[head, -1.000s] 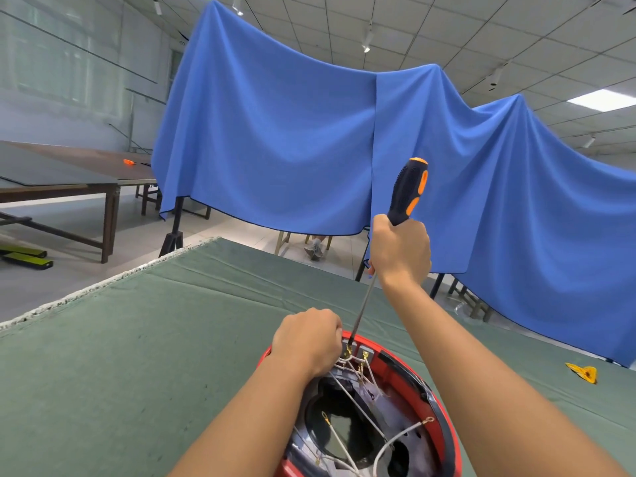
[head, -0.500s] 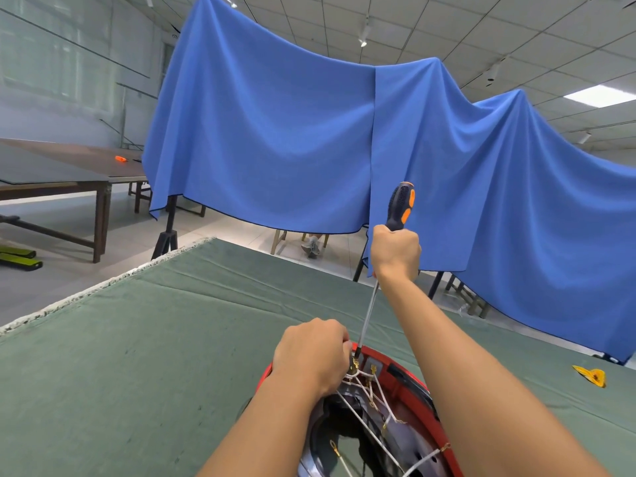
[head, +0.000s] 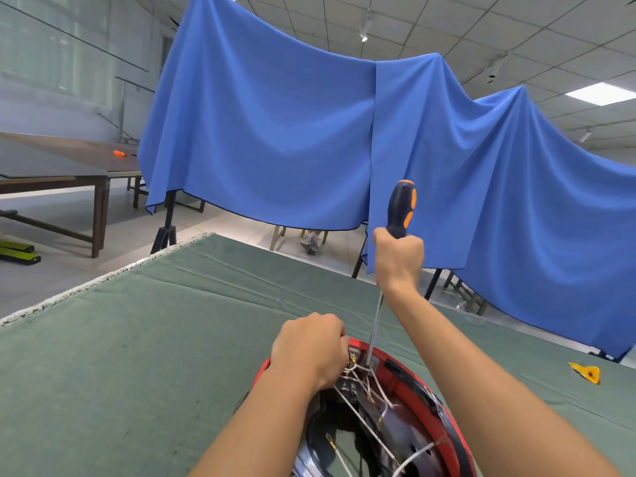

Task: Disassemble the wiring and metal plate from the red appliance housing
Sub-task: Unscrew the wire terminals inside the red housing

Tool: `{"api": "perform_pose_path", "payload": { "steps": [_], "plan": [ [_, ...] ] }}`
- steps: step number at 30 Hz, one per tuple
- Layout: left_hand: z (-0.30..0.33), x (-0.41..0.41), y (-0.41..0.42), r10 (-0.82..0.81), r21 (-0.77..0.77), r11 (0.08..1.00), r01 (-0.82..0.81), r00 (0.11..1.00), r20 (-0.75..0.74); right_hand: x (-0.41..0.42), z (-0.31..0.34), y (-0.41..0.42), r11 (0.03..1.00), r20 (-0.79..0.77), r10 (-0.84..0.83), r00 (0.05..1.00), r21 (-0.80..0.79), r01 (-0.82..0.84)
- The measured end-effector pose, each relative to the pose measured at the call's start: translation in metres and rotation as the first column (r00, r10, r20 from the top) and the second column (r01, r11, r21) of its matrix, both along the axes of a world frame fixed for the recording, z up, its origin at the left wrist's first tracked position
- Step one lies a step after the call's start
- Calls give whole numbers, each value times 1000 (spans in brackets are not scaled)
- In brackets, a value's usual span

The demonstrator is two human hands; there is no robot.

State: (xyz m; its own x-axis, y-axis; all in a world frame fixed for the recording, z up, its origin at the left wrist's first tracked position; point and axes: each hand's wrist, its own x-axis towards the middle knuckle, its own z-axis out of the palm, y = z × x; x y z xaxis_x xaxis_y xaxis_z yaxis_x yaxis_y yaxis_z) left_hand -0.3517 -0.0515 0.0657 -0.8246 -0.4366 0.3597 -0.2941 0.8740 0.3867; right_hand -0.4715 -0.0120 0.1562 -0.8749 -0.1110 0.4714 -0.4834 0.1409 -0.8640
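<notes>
The red appliance housing [head: 406, 373] is sitting at six o'clock on the desk [head: 137, 356], open side up, its round red rim curving around a shiny metal plate [head: 402, 432] with a dark opening. White wiring [head: 371, 390] with small brass terminals is crossing over the plate and bunching at the rim's far edge. The left hand [head: 309, 349] is curling tightly at that far edge, at about eleven o'clock on the housing, fingers down among the wires; what exactly they are pinching is hidden. The right hand [head: 397, 259] is gripping a screwdriver [head: 399, 211] by its black and orange handle, held nearly upright at twelve o'clock, the thin shaft running down to the wire cluster just beside the left hand.

A wrinkled green cloth is covering the desk, with a frayed pale edge at ten o'clock. A small yellow object [head: 585, 371] is lying at three o'clock. Beyond, a large blue sheet [head: 275, 132] is hanging over stands, wooden tables [head: 51, 173] are standing at nine o'clock, and a tiled ceiling is showing overhead.
</notes>
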Motion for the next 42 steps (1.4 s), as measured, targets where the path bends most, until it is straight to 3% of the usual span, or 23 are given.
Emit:
{"api": "perform_pose_path", "payload": {
  "steps": [3, 7, 20, 34, 42],
  "plan": [
    [0, -1, -1, 16, 7, 1000, -16, 1000, 5, 11, 10, 8, 992, -80, 36, 996, -120, -46],
    [-1, 0, 0, 44, 9, 999, -44, 999, 6, 25, 10, 14, 983, -177, 45, 983, -168, -76],
    [-1, 1, -1, 32, 15, 999, -33, 999, 13, 41, 18, 25, 931, -160, 83, 984, -341, -134],
    [-1, 2, 0, 31, 34, 999, -31, 1000, -2, 42, 12, 23, 950, -161, 90, 983, -281, -134],
    [1, 5, 1, 15, 31, 999, -15, 1000, 1, 20, 16, 7, 980, -52, -26, 998, -196, 16]
  ]
}}
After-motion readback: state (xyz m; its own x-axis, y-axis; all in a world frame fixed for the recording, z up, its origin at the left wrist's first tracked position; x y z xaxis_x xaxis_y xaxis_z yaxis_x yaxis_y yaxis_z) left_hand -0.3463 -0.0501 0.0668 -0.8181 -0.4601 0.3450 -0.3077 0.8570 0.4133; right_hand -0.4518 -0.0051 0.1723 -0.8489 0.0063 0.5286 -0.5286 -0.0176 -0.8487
